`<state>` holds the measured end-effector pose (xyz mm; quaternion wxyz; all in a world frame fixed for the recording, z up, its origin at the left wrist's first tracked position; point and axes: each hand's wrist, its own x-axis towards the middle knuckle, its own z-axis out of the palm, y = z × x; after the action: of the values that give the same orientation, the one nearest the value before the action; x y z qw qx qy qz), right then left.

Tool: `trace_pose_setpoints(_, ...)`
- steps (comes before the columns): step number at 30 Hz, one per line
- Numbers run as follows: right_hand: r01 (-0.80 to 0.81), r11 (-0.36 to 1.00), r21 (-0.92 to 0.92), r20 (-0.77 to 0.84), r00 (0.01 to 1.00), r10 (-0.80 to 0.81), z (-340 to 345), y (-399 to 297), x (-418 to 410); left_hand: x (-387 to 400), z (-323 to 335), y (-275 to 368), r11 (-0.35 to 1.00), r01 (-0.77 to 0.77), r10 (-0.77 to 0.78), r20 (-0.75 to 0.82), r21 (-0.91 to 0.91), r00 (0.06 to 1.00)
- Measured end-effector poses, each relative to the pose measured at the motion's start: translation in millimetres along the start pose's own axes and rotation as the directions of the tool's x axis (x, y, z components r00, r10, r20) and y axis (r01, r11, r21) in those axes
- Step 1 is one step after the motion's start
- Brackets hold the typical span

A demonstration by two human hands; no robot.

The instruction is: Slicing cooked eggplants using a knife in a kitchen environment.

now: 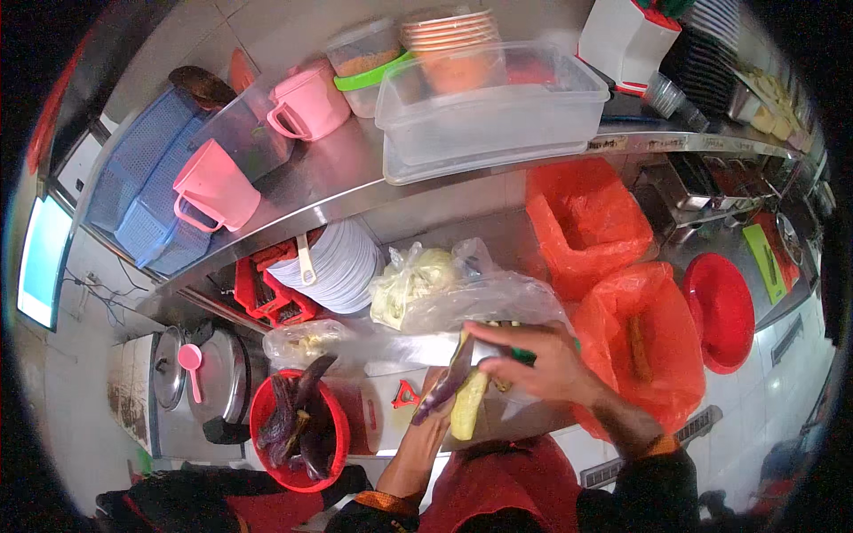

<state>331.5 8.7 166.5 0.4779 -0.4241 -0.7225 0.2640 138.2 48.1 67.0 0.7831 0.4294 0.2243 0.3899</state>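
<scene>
My right hand (pixel 543 363) is closed around the green handle (pixel 523 356) of a large knife, whose blurred metal blade (pixel 393 350) points left across the work surface. Close beside it, my left hand (pixel 436 406) holds an eggplant piece (pixel 450 386) with purple skin on one side and pale flesh on the other. Just right of that lies a pale, peeled eggplant piece (pixel 469 406); whether my left hand touches it I cannot tell. A red peeler (pixel 405 394) rests on the white cutting board (pixel 388 406). Dark eggplants (pixel 313 433) fill a red basket (pixel 342 433) at the left.
Clear plastic bags (pixel 413 283) with pale food lie behind the knife. Containers lined with red plastic bags (pixel 640 293) and a red bowl (pixel 720 313) stand to the right. A metal shelf (pixel 333 180) holding clear tubs (pixel 493 126) and pink pitchers (pixel 220 190) spans the area above stacked plates (pixel 333 266).
</scene>
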Motion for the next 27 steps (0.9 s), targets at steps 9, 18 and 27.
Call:
trace_pose_setpoints(9,-0.399,0.911,0.104,0.010,0.917,0.400,-19.2,39.4,-36.7,16.4,-4.0,48.2,0.957,-0.064,-0.050,-0.379,-0.283,0.924)
trace_pose_setpoints(18,-0.487,0.590,-0.644,-0.100,0.818,0.567,-18.3,31.1,-52.8,9.5,-23.3,47.9,0.887,-0.178,0.061,-0.275,-0.427,0.960)
trace_pose_setpoints(27,-0.683,0.725,-0.088,-0.629,0.602,0.492,-89.8,1.8,-130.8,34.0,75.2,13.2,0.948,0.264,-0.285,-0.102,-0.180,0.953)
